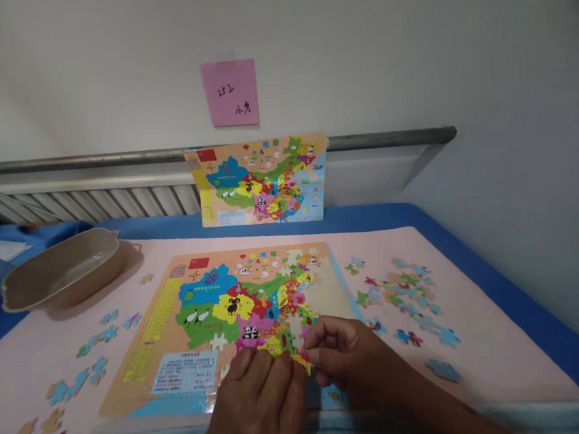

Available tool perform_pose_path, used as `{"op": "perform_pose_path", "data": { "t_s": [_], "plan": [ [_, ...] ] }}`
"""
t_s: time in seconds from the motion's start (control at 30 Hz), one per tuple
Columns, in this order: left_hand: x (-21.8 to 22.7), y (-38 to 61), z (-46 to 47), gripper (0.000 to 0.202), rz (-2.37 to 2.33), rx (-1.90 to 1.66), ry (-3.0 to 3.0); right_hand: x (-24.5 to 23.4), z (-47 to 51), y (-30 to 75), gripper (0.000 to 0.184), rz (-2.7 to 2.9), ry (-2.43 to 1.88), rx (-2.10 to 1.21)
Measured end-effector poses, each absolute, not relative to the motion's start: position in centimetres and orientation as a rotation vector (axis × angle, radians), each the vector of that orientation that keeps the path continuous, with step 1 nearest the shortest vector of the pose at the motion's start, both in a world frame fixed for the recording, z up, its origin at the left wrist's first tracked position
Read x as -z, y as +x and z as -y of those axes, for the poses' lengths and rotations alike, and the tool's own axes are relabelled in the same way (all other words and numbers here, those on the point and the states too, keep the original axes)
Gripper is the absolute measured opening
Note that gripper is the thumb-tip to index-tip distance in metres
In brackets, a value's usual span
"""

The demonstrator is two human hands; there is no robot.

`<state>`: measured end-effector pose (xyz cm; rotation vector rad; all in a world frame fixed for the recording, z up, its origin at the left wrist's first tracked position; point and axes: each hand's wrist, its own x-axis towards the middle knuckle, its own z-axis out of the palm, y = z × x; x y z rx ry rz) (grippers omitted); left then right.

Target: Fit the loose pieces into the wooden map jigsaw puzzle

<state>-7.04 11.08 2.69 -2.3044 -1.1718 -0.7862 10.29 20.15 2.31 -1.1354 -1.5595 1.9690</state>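
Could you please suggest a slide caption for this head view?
Both hands, left hand and right hand, press a piece into a map puzzle; loose pieces lie alongside.

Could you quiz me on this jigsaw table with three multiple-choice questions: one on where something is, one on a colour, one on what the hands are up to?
1. Where is the finished map picture?
A. Flat in the bowl
B. Propped upright behind the puzzle board
C. Under the left hand

2. What colour is the note on the wall?
A. Pink
B. Green
C. White

3. What is the right hand doing?
A. Resting in the bowl
B. Pointing at the note
C. Pinching a piece at the board's near edge

Answers:
1 B, it leans on the rail beyond the board.
2 A, it is plainly pink.
3 C, its fingers close on a piece beside the left hand.
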Motion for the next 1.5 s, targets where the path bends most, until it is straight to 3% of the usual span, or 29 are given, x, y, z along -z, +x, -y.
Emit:
{"op": "perform_pose_path", "data": {
  "t_s": [0.37,0.57,0.77,0.9,1.07,1.27,1.5],
  "plan": [
    [-2.8,-6.9,-11.3,0.033,1.095,0.813,-2.271,-2.8,-20.5,10.8,0.021,1.705,-1.142,-1.947],
    [-2.4,-6.9,-11.2,0.025,1.083,0.778,-2.259,-3.2,-22.6,12.8,0.019,2.396,-1.071,-0.619],
    [-1.7,-7.7,-11.7,0.024,1.273,0.822,-2.349,-1.0,-23.2,12.9,0.013,2.608,-0.836,-0.212],
    [-2.2,-8.1,-13.1,0.008,1.51,0.703,-2.413,-0.2,-23.3,12.8,0.017,2.611,-0.722,-0.107],
    [-3.1,-7.8,-15.4,0.01,1.558,0.514,-2.44,-0.1,-23.2,13.1,0.025,2.639,-0.645,-0.05],
    [-2.0,-7.6,-16.8,0.018,1.542,0.378,-2.384,-0.8,-23.0,13.2,0.021,2.705,-0.668,-0.18],
    [-1.0,-7.4,-17.1,0.019,1.601,0.427,-2.425,-0.7,-22.9,13.4,0.025,2.691,-0.65,-0.22]
  ]
}}
